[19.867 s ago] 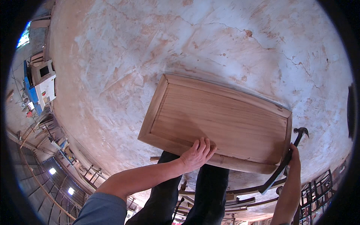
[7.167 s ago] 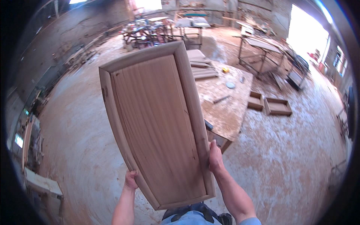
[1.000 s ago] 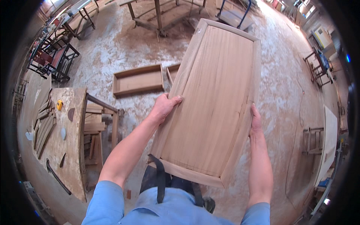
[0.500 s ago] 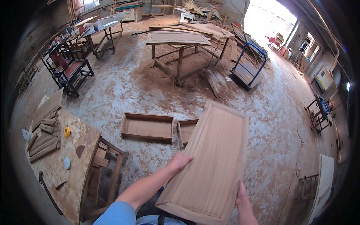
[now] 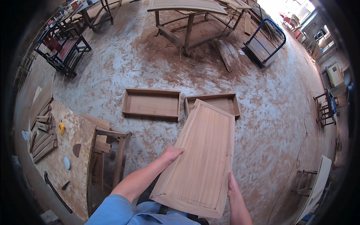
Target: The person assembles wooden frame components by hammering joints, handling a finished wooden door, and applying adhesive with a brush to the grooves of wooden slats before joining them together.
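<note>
A long framed wooden panel [image 5: 204, 157], like a cabinet door, is held up in front of me at a tilt, its far end over the floor. My left hand [image 5: 173, 153] grips its left edge near the middle, thumb on the frame and the other fingers hidden beneath. On the opposite edge my right hand [image 5: 233, 183] is closed, fingers mostly out of sight behind the wood. Beyond the panel, an open wooden drawer [image 5: 152, 104] rests on the floor. A second drawer [image 5: 225, 103] beside it is partly covered by the panel's far corner.
At left stands a workbench [image 5: 77, 180] with wood strips [image 5: 45, 145], a yellow tape measure [image 5: 61, 128] and a white disc [image 5: 67, 162]. A table [image 5: 187, 5] bearing another panel is ahead. A blue-handled trolley [image 5: 264, 45] and a dark chair [image 5: 63, 48] flank it.
The view has tipped downward, so the far table sits higher. The panel has shifted slightly left and its far end lies lower against the drawers, uncovering more of the second one. Both hands keep their grip.
</note>
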`<state>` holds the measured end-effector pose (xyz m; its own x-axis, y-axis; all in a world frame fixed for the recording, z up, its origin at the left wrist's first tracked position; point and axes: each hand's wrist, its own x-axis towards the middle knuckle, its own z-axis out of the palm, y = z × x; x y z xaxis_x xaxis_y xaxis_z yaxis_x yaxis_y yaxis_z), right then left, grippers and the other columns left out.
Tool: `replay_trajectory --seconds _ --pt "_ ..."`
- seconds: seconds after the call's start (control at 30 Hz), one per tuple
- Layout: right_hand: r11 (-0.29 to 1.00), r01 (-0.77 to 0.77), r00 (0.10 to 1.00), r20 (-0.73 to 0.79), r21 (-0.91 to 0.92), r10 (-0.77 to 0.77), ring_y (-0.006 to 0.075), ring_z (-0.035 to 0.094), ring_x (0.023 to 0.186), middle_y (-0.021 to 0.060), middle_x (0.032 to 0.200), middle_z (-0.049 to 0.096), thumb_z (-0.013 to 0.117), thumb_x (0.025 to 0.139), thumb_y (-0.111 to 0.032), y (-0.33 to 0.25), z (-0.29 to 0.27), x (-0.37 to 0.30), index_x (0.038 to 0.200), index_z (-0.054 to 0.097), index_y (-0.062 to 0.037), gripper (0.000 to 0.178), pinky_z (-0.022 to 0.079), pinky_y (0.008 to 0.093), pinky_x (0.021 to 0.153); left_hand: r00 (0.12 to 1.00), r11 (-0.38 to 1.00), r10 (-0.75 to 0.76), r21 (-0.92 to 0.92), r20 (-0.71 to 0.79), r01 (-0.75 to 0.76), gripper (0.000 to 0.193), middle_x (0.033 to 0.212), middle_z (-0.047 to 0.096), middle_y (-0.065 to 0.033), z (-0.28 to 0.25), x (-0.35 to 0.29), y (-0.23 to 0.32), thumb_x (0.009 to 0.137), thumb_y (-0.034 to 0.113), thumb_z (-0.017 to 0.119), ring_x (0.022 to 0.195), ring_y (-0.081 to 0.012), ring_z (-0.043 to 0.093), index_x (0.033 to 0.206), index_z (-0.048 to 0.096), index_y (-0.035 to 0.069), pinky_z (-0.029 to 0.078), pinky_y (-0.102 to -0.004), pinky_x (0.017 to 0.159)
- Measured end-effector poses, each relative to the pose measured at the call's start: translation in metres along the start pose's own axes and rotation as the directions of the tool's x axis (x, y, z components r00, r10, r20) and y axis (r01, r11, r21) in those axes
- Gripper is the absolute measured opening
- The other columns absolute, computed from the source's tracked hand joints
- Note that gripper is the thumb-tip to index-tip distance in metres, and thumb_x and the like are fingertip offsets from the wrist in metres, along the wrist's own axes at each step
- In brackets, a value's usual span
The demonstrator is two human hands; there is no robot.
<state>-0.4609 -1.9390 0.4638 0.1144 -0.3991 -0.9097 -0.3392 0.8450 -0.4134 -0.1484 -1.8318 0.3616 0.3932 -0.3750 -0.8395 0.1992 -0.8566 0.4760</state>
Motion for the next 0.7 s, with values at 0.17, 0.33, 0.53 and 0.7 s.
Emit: replay_trajectory --seconds 0.17,0.33,0.53,0.7 --pt "0.997 0.049 0.998 0.032 0.067 -0.051 0.0298 0.047 0.124 0.0166 0.14 0.043 0.043 0.093 -0.052 -0.035 -0.027 0.041 0.141 0.034 -0.0031 0.069 0.043 0.046 0.099 0.996 0.996 0.073 0.056 -0.058 -0.07 0.063 0.103 0.065 -0.0256 0.001 0.009 0.05 0.069 0.042 0.068 0.095 -0.0338 0.065 0.103 0.064 -0.01 0.05 -0.0378 0.082" --pt "0.974 0.203 0.976 0.063 0.099 -0.209 0.0312 0.051 0.119 0.0192 0.133 0.049 0.043 0.094 -0.048 -0.115 -0.002 0.046 0.136 0.039 0.0016 0.065 0.045 0.0458 0.096 0.975 0.988 0.152 -0.007 -0.163 -0.155 0.065 0.102 0.065 -0.0262 -0.024 0.014 0.125 0.067 0.046 0.068 0.094 -0.0328 0.065 0.1 0.064 -0.01 0.05 -0.0383 0.081" --pt "0.934 0.35 0.933 0.056 0.072 -0.354 0.0283 0.057 0.109 0.0185 0.125 0.054 0.044 0.095 -0.045 -0.192 0.035 0.073 0.129 0.046 0.0044 0.06 0.048 0.0445 0.092 0.939 0.943 0.252 -0.157 -0.234 -0.292 0.061 0.093 0.067 -0.0232 -0.073 0.036 0.185 0.067 0.042 0.069 0.085 -0.0304 0.067 0.098 0.064 -0.01 0.051 -0.0375 0.076" --pt "0.886 0.46 0.882 0.088 0.062 -0.464 0.026 0.057 0.108 0.017 0.122 0.055 0.043 0.096 -0.045 -0.26 0.105 0.077 0.126 0.048 0.0046 0.058 0.049 0.0429 0.09 0.891 0.839 0.351 -0.325 -0.288 -0.436 0.054 0.094 0.068 -0.0211 -0.139 0.081 0.219 0.069 0.035 0.069 0.085 -0.027 0.066 0.099 0.064 -0.01 0.051 -0.0363 0.076"
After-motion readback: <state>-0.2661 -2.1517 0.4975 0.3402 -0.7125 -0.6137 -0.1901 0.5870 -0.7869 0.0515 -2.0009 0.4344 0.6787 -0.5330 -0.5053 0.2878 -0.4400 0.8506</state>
